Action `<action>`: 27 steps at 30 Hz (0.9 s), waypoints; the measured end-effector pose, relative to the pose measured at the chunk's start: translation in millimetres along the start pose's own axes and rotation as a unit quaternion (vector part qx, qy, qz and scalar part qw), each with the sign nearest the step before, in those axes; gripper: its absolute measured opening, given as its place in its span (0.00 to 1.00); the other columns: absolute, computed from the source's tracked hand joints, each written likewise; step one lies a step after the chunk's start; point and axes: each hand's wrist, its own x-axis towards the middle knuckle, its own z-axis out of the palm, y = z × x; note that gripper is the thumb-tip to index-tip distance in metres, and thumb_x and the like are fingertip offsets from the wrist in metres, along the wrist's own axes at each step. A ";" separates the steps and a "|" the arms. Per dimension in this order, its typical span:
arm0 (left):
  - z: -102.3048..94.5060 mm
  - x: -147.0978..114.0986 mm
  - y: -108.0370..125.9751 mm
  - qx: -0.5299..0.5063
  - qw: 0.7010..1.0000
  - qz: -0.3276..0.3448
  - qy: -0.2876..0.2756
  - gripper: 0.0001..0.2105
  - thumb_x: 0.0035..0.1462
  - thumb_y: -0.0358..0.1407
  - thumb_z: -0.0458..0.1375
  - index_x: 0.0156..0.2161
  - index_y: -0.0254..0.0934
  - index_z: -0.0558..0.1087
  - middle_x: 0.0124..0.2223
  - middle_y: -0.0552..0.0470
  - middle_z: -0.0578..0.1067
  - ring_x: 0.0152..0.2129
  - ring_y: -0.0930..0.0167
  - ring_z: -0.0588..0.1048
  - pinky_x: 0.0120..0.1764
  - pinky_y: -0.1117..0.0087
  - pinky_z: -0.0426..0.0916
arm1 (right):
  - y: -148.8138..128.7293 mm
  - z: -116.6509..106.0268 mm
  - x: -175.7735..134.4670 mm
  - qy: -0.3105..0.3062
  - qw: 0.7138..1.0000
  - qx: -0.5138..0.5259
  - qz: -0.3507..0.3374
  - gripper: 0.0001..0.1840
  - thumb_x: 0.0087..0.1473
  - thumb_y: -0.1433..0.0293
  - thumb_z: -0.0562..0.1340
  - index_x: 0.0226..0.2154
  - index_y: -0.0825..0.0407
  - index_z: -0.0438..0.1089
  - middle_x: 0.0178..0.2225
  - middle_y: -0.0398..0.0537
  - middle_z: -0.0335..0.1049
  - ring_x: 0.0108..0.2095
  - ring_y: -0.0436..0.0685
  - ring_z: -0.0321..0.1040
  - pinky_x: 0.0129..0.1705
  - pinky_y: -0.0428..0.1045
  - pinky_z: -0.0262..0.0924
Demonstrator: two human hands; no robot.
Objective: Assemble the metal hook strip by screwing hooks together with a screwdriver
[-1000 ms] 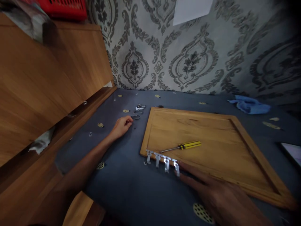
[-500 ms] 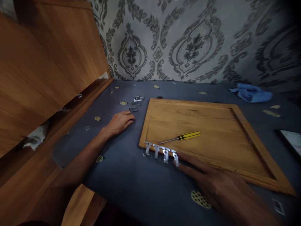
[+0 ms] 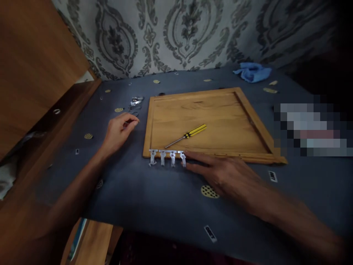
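Observation:
My left hand [image 3: 120, 129] is raised left of the wooden panel [image 3: 220, 114], thumb and index finger pinched. A tiny bit of something shows at the fingertips, too small to name. My right hand [image 3: 226, 176] has its index finger and thumb stretched out, reaching the rightmost of several silver metal brackets [image 3: 162, 157]. These brackets stand in a row along the panel's near edge, their tops on the frame and their lower ends over the cloth. On the panel lies a screwdriver [image 3: 195, 131] with a yellow and black handle, its tip toward the brackets.
Small metal hardware [image 3: 136, 101] lies on the dark patterned cloth [image 3: 171, 206] beyond my left hand. A crumpled blue cloth [image 3: 253, 72] sits at the back right. Along the left runs a wooden headboard or cabinet [image 3: 33, 48]; a patterned curtain [image 3: 154, 33] hangs behind.
My left hand has lifted from the cloth near the small hardware and closed into a pinch. The right hand stays at the brackets. The view has shifted to the right and down.

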 end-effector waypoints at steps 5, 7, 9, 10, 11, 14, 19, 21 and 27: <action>6.2 7.6 69.9 -0.131 0.974 0.086 -0.162 0.08 0.64 0.37 0.57 0.37 0.38 0.78 0.36 0.53 0.80 0.34 0.70 0.76 0.39 0.71 0.67 | -4.1 -2.0 -0.5 -0.005 1.000 -0.008 0.005 0.36 0.48 0.89 0.57 0.53 0.42 0.74 0.63 0.42 0.71 0.35 0.55 0.82 0.23 0.45 0.66; 12.7 11.4 87.6 -0.138 0.961 0.103 -0.217 0.07 0.64 0.34 0.57 0.37 0.37 0.78 0.34 0.54 0.79 0.32 0.71 0.76 0.37 0.72 0.66 | -5.3 -1.6 -0.5 0.005 1.000 -0.006 0.001 0.39 0.45 0.90 0.55 0.53 0.43 0.74 0.62 0.43 0.71 0.34 0.55 0.81 0.21 0.46 0.64; 19.2 15.2 96.0 -0.131 0.951 0.116 -0.253 0.07 0.64 0.31 0.57 0.36 0.37 0.77 0.34 0.54 0.78 0.33 0.71 0.76 0.37 0.72 0.66 | -5.8 -1.1 -0.9 0.006 1.000 0.000 0.007 0.39 0.45 0.90 0.53 0.53 0.44 0.73 0.64 0.43 0.69 0.35 0.55 0.81 0.24 0.46 0.66; 22.1 16.9 97.6 -0.126 0.948 0.121 -0.265 0.06 0.63 0.30 0.58 0.35 0.37 0.77 0.34 0.54 0.78 0.33 0.71 0.76 0.38 0.72 0.66 | -5.7 -0.9 -1.2 0.007 1.000 0.004 0.009 0.38 0.45 0.90 0.53 0.53 0.44 0.73 0.65 0.44 0.68 0.34 0.55 0.81 0.24 0.46 0.66; 24.7 18.3 98.0 -0.122 0.945 0.126 -0.275 0.06 0.63 0.29 0.58 0.35 0.37 0.77 0.34 0.54 0.77 0.34 0.70 0.76 0.38 0.72 0.66 | -5.3 -0.8 -1.5 0.007 1.000 0.009 0.009 0.37 0.46 0.90 0.52 0.52 0.45 0.73 0.66 0.44 0.66 0.34 0.54 0.81 0.25 0.46 0.66; 30.4 21.5 96.9 -0.120 0.940 0.128 -0.291 0.05 0.63 0.28 0.59 0.35 0.37 0.77 0.34 0.54 0.77 0.34 0.69 0.77 0.38 0.71 0.66 | -3.0 0.2 -2.7 0.003 1.000 0.012 0.005 0.34 0.48 0.89 0.53 0.51 0.46 0.73 0.68 0.46 0.62 0.30 0.51 0.78 0.24 0.46 0.63; 34.4 24.9 97.2 -0.105 0.933 0.128 -0.320 0.05 0.65 0.29 0.59 0.38 0.37 0.77 0.37 0.52 0.79 0.36 0.68 0.78 0.40 0.70 0.67 | 0.0 6.2 -3.2 0.010 1.000 -0.006 -0.008 0.35 0.42 0.88 0.56 0.50 0.47 0.73 0.67 0.49 0.65 0.27 0.50 0.74 0.21 0.47 0.58; 34.6 26.0 97.7 -0.089 0.931 0.132 -0.330 0.05 0.65 0.30 0.58 0.38 0.37 0.77 0.38 0.51 0.79 0.37 0.67 0.78 0.40 0.69 0.68 | -0.2 8.1 -2.1 0.021 1.000 -0.013 -0.004 0.35 0.41 0.88 0.57 0.50 0.48 0.74 0.65 0.49 0.66 0.27 0.50 0.73 0.22 0.47 0.59; 34.2 28.3 98.9 -0.073 0.928 0.143 -0.335 0.05 0.65 0.28 0.58 0.39 0.37 0.77 0.40 0.51 0.80 0.40 0.66 0.78 0.44 0.68 0.69 | -0.9 8.9 -1.2 0.044 0.999 -0.020 -0.007 0.31 0.43 0.87 0.58 0.48 0.49 0.75 0.64 0.50 0.68 0.36 0.56 0.78 0.26 0.47 0.63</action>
